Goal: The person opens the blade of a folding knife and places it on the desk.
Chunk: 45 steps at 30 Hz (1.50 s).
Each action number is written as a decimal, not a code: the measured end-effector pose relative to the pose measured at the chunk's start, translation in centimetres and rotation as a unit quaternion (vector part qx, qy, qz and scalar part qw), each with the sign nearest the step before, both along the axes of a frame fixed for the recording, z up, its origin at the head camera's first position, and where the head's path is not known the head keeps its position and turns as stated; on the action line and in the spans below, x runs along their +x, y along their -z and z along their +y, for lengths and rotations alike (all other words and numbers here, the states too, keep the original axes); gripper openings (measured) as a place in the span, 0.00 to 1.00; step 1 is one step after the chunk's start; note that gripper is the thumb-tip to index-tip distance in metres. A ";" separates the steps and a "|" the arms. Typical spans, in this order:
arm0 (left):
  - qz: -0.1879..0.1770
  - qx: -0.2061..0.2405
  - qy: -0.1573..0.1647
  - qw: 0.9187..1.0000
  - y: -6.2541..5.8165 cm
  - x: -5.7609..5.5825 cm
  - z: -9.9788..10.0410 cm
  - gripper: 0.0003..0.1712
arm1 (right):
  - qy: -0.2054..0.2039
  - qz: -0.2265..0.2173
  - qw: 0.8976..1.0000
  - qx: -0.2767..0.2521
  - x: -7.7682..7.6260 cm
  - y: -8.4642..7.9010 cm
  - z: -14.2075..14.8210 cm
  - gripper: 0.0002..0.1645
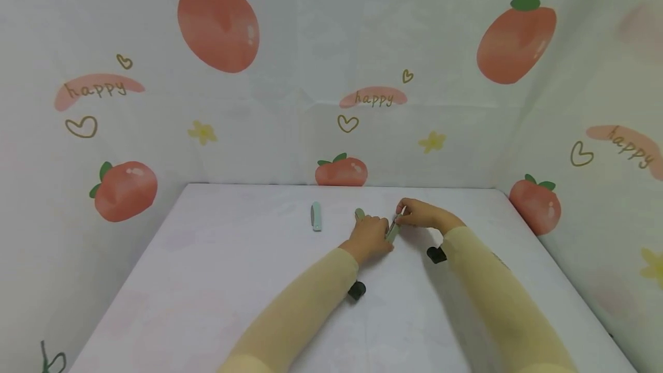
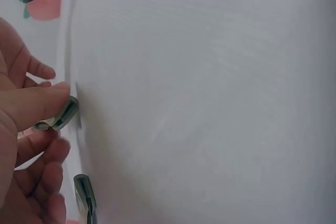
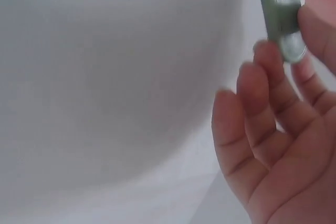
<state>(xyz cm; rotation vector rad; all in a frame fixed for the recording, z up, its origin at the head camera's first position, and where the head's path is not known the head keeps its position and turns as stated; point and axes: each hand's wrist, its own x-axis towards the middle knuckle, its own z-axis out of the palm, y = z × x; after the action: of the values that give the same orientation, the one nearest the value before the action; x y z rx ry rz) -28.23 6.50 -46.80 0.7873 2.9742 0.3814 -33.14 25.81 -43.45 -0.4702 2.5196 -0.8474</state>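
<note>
Both hands hold one slim green tool [image 1: 393, 231] with a rounded end, above the far part of the white table. My left hand [image 1: 369, 238] grips its lower end between thumb and fingers. Thumb and fingertips of my right hand [image 1: 419, 213] pinch its upper end, where a thin dark strip shows; I cannot tell its exact kind. In the right wrist view, the tool's body [image 3: 283, 17] is pale green with a glossy face. A second green tool [image 1: 359, 213] lies just beyond the left hand, partly hidden by it.
A mint-green tool [image 1: 316, 216] of similar shape lies on the white table [image 1: 233, 269], left of the hands. Behind the table hangs a white cloth [image 1: 290, 131] printed with fruit, hearts and words. Black wrist cameras show below both sleeves.
</note>
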 end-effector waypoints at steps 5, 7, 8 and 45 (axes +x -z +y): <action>-0.044 0.071 0.013 0.996 0.1 0.1 -0.6 0.17 | -0.022 -0.020 0.998 -0.057 0.9 -0.8 0.8 0.12; -0.049 0.085 0.018 0.995 0.0 0.3 -0.8 0.18 | -0.032 -0.024 0.996 -0.075 1.4 -1.0 0.9 0.11; -0.049 0.088 0.023 0.995 0.0 0.4 -0.9 0.18 | -0.037 -0.024 0.996 -0.080 1.6 -1.0 1.0 0.10; -0.105 0.236 0.136 0.956 -2.8 4.1 -5.1 0.12 | -0.099 0.020 0.980 -0.169 8.2 -3.4 -0.9 0.10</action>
<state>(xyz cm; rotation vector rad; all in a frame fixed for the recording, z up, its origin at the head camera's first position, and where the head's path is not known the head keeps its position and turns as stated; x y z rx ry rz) -24.13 1.43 -44.02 1.0943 2.5501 1.1021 -24.95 24.96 -40.03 -0.8386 2.3185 -1.2017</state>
